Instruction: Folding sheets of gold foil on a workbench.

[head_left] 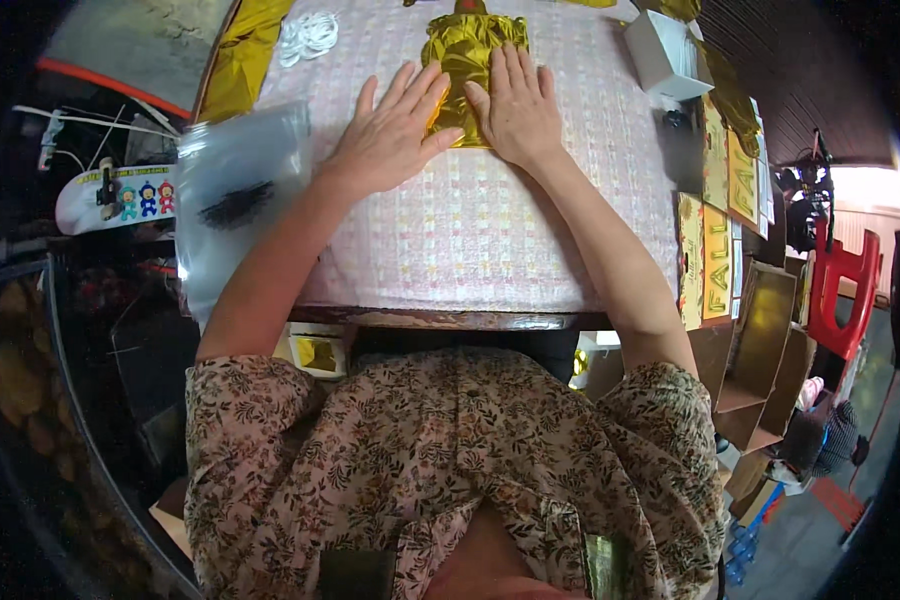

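Note:
Shiny gold foil, perhaps a flat foil balloon folded up, lies on the cloth-covered table at the top middle. My left hand is flat with fingers spread, its fingertips and thumb along the foil's left edge. Stretched out flat too, my right hand rests at the foil's right side, its fingers and thumb partly over it. Neither hand grips anything. Part of the foil is hidden under the fingers.
A coil of white ribbon sits far left, near gold foil. Clear plastic bags overhang the left edge. At right are a white box and printed packaging cards. Cardboard boxes and a red chair stand beyond.

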The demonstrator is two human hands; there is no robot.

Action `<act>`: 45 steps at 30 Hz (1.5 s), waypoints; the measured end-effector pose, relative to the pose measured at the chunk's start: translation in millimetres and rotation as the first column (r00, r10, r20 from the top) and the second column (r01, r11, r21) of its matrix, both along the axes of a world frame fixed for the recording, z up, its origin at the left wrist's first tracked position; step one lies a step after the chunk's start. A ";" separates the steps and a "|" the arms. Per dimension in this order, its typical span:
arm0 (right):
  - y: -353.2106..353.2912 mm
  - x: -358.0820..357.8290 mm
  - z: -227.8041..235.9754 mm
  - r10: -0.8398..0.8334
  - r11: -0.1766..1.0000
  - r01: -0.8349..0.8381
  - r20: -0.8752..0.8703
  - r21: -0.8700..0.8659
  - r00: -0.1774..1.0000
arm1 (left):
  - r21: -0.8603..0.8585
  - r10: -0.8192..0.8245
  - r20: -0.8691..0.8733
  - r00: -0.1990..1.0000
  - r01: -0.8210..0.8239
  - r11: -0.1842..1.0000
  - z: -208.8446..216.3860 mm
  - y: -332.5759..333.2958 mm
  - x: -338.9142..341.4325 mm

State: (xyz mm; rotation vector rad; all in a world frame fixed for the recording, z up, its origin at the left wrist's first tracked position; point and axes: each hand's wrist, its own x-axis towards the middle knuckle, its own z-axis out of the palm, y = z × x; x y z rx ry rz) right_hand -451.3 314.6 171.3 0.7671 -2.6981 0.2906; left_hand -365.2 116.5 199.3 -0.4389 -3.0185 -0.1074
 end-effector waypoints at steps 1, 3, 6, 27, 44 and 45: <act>-0.3 -0.1 0.8 -0.007 1.000 0.007 0.015 0.018 1.000 | 0.005 0.005 -0.003 1.000 -0.005 1.000 -1.6 -0.4 2.0; -0.7 -0.7 0.5 -0.001 1.000 0.001 0.015 0.011 1.000 | 0.058 0.097 -0.029 0.995 -0.095 0.994 -3.7 -0.3 6.5; 3.1 -8.4 -4.2 0.028 0.999 -0.029 -0.024 -0.029 0.999 | 0.049 0.126 0.023 0.992 -0.127 0.991 -1.6 1.8 9.7; 26.4 -137.4 95.9 0.110 0.887 0.299 0.789 -0.352 0.604 | 0.267 0.134 0.006 0.991 -0.131 0.955 0.9 5.3 9.2; 102.3 110.2 75.8 0.605 0.786 -0.618 -0.167 -0.035 0.779 | 0.519 -0.029 -0.256 0.966 0.163 0.839 35.6 -44.2 20.1; 102.4 114.6 69.3 0.603 0.789 -0.614 -0.171 -0.014 0.779 | 0.515 -0.040 -0.248 0.968 0.166 0.841 34.8 -37.9 22.2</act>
